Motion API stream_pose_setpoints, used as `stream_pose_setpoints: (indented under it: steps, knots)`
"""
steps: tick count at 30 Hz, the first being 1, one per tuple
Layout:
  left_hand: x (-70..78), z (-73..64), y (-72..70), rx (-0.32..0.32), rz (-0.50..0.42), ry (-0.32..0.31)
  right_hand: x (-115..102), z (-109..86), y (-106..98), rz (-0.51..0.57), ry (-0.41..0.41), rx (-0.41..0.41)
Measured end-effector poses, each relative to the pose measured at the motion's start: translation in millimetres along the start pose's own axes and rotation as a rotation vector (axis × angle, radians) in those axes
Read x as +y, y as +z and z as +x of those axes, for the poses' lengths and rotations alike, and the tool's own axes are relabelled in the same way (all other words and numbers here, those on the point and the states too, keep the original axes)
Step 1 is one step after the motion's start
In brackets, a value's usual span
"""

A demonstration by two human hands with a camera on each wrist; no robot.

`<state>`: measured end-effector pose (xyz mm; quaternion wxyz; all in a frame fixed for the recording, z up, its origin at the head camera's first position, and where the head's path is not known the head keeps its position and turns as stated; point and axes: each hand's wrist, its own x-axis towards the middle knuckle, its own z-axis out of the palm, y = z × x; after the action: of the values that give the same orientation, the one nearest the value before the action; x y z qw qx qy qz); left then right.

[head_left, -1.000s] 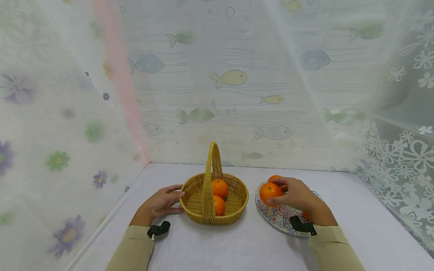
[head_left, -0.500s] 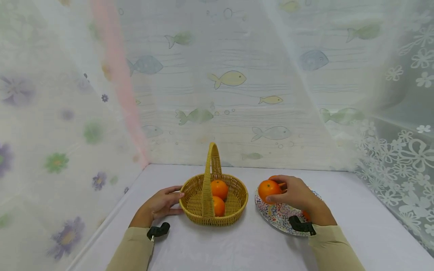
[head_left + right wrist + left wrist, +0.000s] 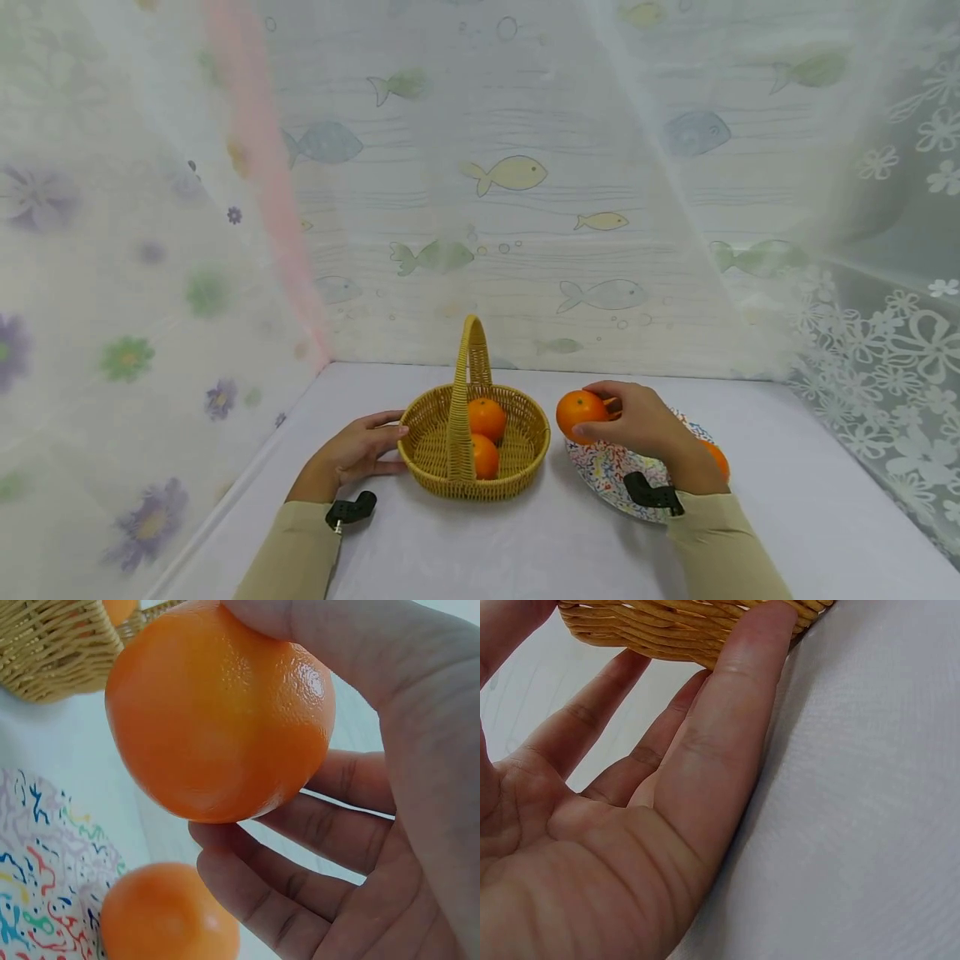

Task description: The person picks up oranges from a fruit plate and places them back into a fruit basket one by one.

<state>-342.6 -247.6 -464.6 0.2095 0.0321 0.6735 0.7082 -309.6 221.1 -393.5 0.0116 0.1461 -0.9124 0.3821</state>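
Observation:
My right hand holds an orange between thumb and fingers, raised over the plate's left edge. In the right wrist view the held orange shows large, the thumb on its top. My left hand touches the left side of a yellow wicker basket, fingers spread and fairly straight. The left wrist view shows those fingers against the basket's woven wall. Inside the basket lie two oranges, one farther back and one nearer, partly behind the handle.
A plate with a colourful squiggle pattern stands right of the basket. One orange shows beside my right wrist; another orange appears below the held one in the right wrist view. White cloth covers the table; printed curtains surround it.
My right hand has moved left and slightly up with the orange, toward the basket. More of the orange by my right wrist now shows. My left hand and the basket stay put.

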Motion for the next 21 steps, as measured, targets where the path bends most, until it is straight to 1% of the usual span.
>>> stream_pose_setpoints:
  steps: [6, 16, 21]
  knots:
    - [-1.4, 0.5, -0.6, -0.011, -0.009, -0.002, -6.4, 3.4, 2.5, 0.001, -0.019, -0.007]
    - [-3.3, 2.2, -1.5, 0.016, 0.001, -0.01, -19.1, 9.4, 7.8, 0.014, -0.028, -0.02]
    - [-2.4, 3.2, -1.8, -0.002, 0.001, -0.004, -23.6, 13.6, 9.5, 0.005, -0.029, -0.027]
